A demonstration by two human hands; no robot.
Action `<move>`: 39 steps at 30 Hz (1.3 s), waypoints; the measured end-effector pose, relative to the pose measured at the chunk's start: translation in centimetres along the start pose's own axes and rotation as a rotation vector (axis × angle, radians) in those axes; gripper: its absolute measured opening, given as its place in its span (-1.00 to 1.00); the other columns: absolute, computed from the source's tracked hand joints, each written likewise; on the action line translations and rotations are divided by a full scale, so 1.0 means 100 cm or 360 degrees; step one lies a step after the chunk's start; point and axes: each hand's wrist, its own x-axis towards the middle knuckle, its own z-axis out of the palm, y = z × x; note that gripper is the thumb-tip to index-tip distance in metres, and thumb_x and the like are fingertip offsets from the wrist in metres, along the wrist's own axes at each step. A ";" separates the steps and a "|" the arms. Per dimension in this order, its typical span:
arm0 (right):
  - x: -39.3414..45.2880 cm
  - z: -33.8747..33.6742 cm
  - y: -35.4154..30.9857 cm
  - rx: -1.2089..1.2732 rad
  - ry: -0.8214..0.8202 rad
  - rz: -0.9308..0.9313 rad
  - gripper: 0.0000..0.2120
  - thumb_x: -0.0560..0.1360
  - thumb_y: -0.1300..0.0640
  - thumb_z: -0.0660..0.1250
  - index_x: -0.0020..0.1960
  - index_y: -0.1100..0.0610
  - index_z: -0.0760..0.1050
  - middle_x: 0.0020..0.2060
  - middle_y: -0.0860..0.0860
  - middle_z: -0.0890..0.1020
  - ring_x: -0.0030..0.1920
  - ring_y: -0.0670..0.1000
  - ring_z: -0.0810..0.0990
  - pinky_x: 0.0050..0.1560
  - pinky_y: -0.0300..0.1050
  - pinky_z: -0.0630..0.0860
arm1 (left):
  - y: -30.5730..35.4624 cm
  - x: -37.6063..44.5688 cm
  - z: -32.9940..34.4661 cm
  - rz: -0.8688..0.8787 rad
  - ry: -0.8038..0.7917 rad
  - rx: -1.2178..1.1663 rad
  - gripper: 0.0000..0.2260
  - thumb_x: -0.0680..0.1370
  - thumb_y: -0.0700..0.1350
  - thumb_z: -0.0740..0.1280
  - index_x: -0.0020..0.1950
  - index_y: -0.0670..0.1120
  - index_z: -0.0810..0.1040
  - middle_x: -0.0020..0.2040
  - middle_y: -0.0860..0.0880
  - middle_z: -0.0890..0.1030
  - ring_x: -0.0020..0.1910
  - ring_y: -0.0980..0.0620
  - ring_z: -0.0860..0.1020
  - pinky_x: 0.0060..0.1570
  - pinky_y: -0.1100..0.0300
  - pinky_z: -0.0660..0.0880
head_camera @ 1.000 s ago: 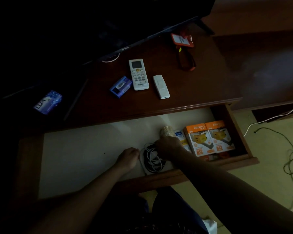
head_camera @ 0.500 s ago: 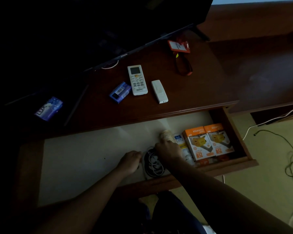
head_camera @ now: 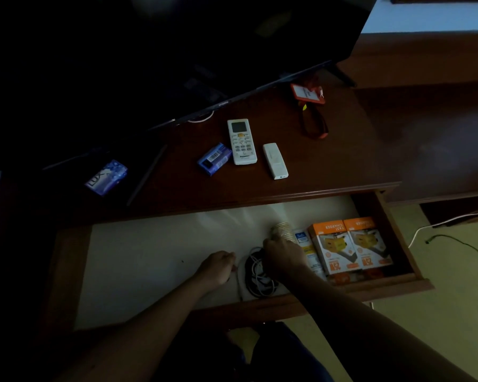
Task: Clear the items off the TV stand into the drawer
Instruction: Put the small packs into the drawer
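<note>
Inside open white-lined wooden drawer [head_camera: 149, 260], both hands beside tangled black-and-white cable coil [head_camera: 255, 274]. Left hand [head_camera: 217, 267] loosely curled just left of coil, holding nothing visible. Right hand [head_camera: 283, 256] over coil's right edge, touching pale ribbed cylinder [head_camera: 282, 230]; grip unclear. Two orange charger boxes [head_camera: 351, 245] right of coil. White remote control [head_camera: 242, 142], blue soap box [head_camera: 106, 177] on dark wooden surface [head_camera: 342, 161] behind drawer.

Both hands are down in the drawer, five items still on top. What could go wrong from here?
1. The cable bundle lies loose between the left hand and the right hand; a loop may snag on fingers as they withdraw.
2. The right side is packed with the orange charger boxes, so remaining items need the bare left part of the drawer.
3. The scene is dim; the blue soap box near the TV's shadow is easy to miss.
</note>
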 end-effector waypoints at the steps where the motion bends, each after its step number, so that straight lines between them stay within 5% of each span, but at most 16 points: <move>1: 0.000 -0.001 -0.001 -0.0005 -0.0014 -0.0004 -0.74 0.57 0.09 0.31 0.22 0.15 0.48 0.21 0.14 0.52 0.08 0.19 0.61 -0.01 0.14 0.61 | -0.001 -0.001 -0.001 0.0001 0.0007 0.0009 -0.73 0.67 0.07 0.11 0.06 -0.04 0.53 0.11 -0.06 0.64 0.04 -0.13 0.61 -0.05 0.15 0.44; 8: -0.001 -0.021 -0.020 0.0120 0.0166 -0.0122 -0.78 0.61 0.08 0.23 0.18 0.17 0.47 0.12 0.12 0.54 -0.01 0.13 0.59 -0.17 -0.06 0.49 | -0.006 -0.011 -0.018 0.0140 0.0089 0.0135 -0.71 0.65 0.04 0.18 0.00 -0.13 0.58 0.00 -0.10 0.63 -0.01 -0.12 0.60 0.06 0.05 0.52; 15: 0.025 -0.084 -0.079 0.0609 0.0648 -0.0296 -0.74 0.61 0.00 0.22 0.26 0.07 0.41 0.13 0.04 0.49 -0.13 -0.04 0.50 -0.25 -0.18 0.45 | 0.022 -0.034 -0.093 0.0699 0.0765 0.0248 -0.89 0.58 -0.14 0.33 0.07 0.01 0.59 -0.02 0.07 0.63 -0.04 0.06 0.58 -0.04 0.15 0.52; 18: 0.047 -0.110 -0.105 0.0608 0.0706 -0.0293 -0.49 0.59 -0.01 0.27 0.49 0.05 0.25 0.39 0.12 0.36 0.12 0.09 0.55 -0.05 0.00 0.61 | 0.036 -0.040 -0.140 0.0752 0.1079 0.0228 -0.80 0.56 -0.18 0.33 0.17 -0.02 0.57 0.03 0.01 0.61 0.00 0.01 0.57 -0.03 0.08 0.53; 22: 0.072 -0.120 -0.126 0.0427 0.0492 -0.0230 -0.32 0.58 -0.05 0.30 0.60 0.00 0.07 0.59 0.13 0.07 0.44 0.30 0.31 0.25 0.26 0.49 | 0.040 -0.038 -0.198 0.0725 0.1556 0.0513 -0.68 0.51 -0.18 0.32 0.27 -0.05 0.53 0.21 -0.11 0.51 0.20 -0.21 0.45 0.14 -0.06 0.45; 26: 0.081 -0.112 -0.131 0.0197 0.0391 -0.0209 -0.30 0.59 -0.14 0.23 0.62 -0.01 0.00 0.61 0.08 0.01 0.48 0.33 0.18 0.35 0.33 0.28 | 0.034 -0.030 -0.233 0.0395 0.1507 0.0948 -0.52 0.54 -0.07 0.32 0.47 -0.04 0.39 0.42 -0.14 0.36 0.35 -0.27 0.31 0.30 -0.14 0.31; 29: 0.076 -0.111 -0.133 0.0133 0.0514 -0.0185 -0.38 0.60 -0.14 0.19 0.58 0.03 0.14 0.58 0.07 0.14 0.47 0.30 0.18 0.35 0.31 0.25 | 0.026 -0.022 -0.243 0.0238 0.1380 0.1156 -0.52 0.56 -0.04 0.29 0.49 -0.03 0.35 0.50 -0.18 0.27 0.39 -0.31 0.27 0.34 -0.16 0.26; 35: 0.070 -0.111 -0.131 0.0263 0.0601 -0.0117 -0.45 0.59 -0.07 0.27 0.52 0.05 0.23 0.48 0.16 0.28 0.44 0.30 0.27 0.38 0.28 0.28 | 0.011 -0.017 -0.255 0.0229 0.1334 0.1043 -0.54 0.54 -0.16 0.31 0.44 0.03 0.40 0.37 -0.20 0.39 0.28 -0.36 0.38 0.31 -0.16 0.30; 39: 0.076 -0.112 -0.124 0.0349 0.0521 -0.0051 -0.25 0.45 0.13 0.50 0.52 0.09 0.18 0.47 0.25 0.20 0.43 0.35 0.26 0.37 0.25 0.39 | 0.004 -0.016 -0.261 0.0341 0.1308 0.0813 -0.61 0.53 -0.18 0.34 0.36 -0.04 0.45 0.25 -0.28 0.39 0.15 -0.37 0.48 0.18 -0.12 0.48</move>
